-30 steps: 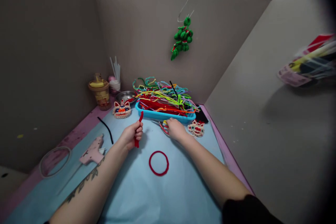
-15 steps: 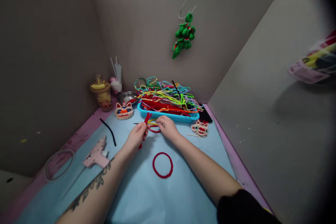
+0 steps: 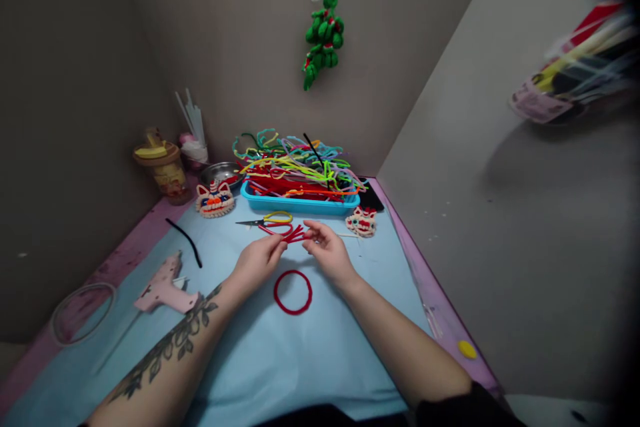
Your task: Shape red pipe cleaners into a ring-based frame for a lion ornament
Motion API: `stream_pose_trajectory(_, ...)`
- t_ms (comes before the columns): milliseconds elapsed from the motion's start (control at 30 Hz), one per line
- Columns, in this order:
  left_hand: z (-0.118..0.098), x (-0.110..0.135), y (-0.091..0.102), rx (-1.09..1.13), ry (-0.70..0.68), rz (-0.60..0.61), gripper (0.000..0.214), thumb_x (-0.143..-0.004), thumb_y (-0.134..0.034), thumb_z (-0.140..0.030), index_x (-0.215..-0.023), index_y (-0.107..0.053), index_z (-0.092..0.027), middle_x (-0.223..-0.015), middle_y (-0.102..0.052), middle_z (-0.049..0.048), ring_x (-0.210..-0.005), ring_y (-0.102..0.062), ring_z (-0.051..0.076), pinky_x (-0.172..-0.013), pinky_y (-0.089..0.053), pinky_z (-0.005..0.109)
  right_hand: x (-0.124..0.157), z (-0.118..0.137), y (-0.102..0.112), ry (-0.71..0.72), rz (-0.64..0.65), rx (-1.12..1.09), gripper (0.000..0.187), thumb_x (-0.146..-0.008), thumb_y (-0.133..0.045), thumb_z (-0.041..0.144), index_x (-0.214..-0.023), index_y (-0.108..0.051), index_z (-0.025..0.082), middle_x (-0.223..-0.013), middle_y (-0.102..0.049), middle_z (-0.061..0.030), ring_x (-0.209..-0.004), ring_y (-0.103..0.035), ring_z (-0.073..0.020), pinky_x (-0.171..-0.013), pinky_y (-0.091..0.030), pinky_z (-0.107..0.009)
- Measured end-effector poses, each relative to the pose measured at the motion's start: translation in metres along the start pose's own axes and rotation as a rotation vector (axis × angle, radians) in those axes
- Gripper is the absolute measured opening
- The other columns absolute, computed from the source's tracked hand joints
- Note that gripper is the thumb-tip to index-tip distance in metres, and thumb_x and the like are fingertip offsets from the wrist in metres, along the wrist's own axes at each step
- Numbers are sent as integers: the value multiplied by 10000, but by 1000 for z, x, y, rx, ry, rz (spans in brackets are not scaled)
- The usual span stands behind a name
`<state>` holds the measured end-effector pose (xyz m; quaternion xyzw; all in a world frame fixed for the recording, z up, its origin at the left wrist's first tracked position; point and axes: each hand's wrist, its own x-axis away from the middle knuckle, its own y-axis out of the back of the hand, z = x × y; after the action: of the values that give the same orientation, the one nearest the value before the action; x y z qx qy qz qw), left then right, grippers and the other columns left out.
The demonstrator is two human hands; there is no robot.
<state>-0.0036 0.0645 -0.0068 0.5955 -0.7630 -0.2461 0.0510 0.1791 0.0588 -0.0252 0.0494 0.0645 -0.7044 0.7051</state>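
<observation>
My left hand [image 3: 260, 259] is closed around a small bunch of red pipe cleaners [image 3: 294, 235], whose ends fan out to the right. The fingertips of my right hand [image 3: 327, 252] close on those ends from the other side. Just behind the hands, a pair of scissors [image 3: 257, 222] with yellow and red handles lies on the blue cloth, partly hidden by the bunch. A red pipe-cleaner ring [image 3: 293, 312] lies flat on the cloth, nearer to me than both hands.
A blue tray [image 3: 295, 205] heaped with colourful pipe cleaners stands behind the scissors. Lion-head pieces [image 3: 215, 200] lie on either side. At left are a pink glue gun [image 3: 167, 287], a black pipe cleaner [image 3: 185, 240], a metal bowl [image 3: 207, 173] and a lidded cup [image 3: 169, 175]. Grey panels surround the table.
My right hand has come away from the scissors to the red pipe cleaners. The bunch has turned from upright to sideways, pointing right. The view has shifted a little.
</observation>
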Motion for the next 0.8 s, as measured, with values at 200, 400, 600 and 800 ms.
stream_pose_trajectory(200,0,1,-1,113,50,50,139,-737,-666,-250,-616,-600,-226,-609,-548,11,-585,-419,174,-554,-253,233,0,0,10,111,53,131,384,-757,-639,292,-1137,-637,239,-921,-614,-37,-804,-584,-147,-740,-510,-294)
stream_pose_trajectory(400,1,0,-1,-9,-14,141,159,-795,-601,-251,-640,-594,-218,-621,-560,10,-585,-446,163,-573,-267,232,0,5,14,166,105,185,389,-755,-651,284,-1141,-632,240,-975,-598,-41,-864,-579,-150,-768,-502,-289)
stream_pose_trajectory(600,0,0,1,-44,36,-14,114,-778,-625,-250,-668,-618,-221,-635,-578,13,-604,-466,171,-569,-267,235,-5,11,27,137,53,458,208,-805,-582,281,-973,-665,190,-1095,-612,-92,-945,-585,-174,-771,-483,-292)
stream_pose_trajectory(800,2,-11,21,143,216,-259,174,-795,-591,-306,-669,-634,-193,-555,-526,1,-524,-437,139,-493,-285,216,-11,23,58,-26,147,1213,229,-805,-604,389,-867,-668,178,-951,-653,-83,-947,-584,-213,-827,-412,-303)
